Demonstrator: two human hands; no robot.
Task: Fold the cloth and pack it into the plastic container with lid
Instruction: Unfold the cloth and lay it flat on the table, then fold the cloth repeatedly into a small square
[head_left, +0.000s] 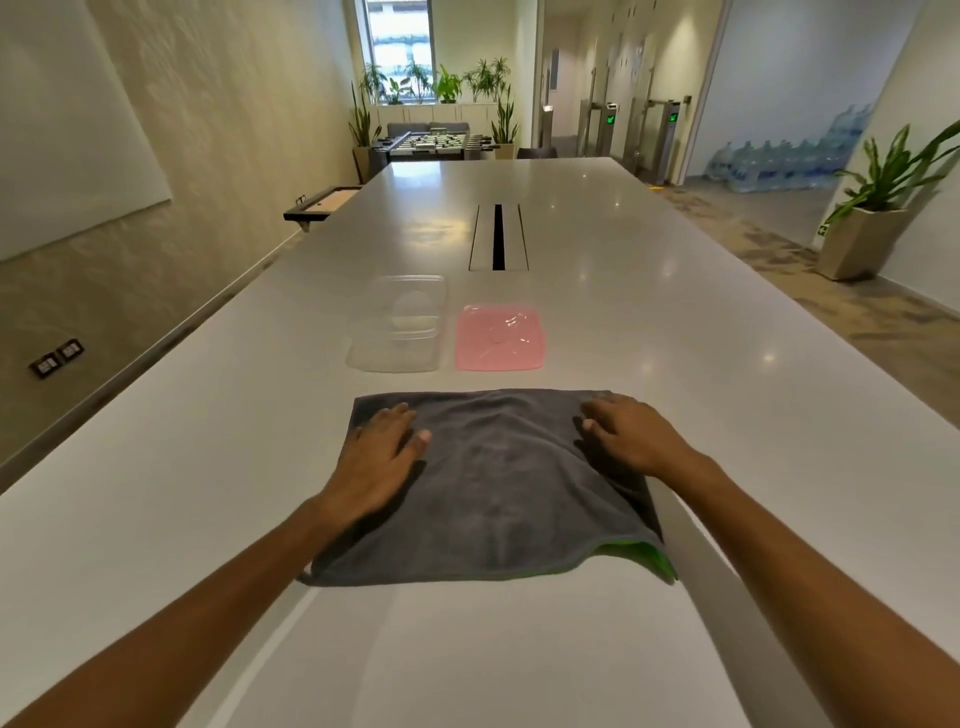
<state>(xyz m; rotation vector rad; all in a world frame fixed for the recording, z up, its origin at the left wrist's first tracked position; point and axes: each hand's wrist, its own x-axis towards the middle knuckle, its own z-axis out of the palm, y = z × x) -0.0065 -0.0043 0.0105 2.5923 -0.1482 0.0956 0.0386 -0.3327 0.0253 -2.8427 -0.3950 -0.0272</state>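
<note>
With both the left hand (382, 457) and right hand (631, 441) resting flat, fingers (402, 415) spread and gripping nothing, the cloth (493, 493) may slide on the smooth counter (675, 364) and fold crooked.

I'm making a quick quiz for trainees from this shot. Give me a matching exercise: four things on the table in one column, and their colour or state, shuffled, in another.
Things:
1. cloth
2. container
3. lid
4. left hand

States:
A. pink, lying beside the container
B. grey, spread on the table, green showing at one near corner
C. flat, palm down on the cloth
D. clear, open, nothing inside

Pairs: 1-B, 2-D, 3-A, 4-C
</note>
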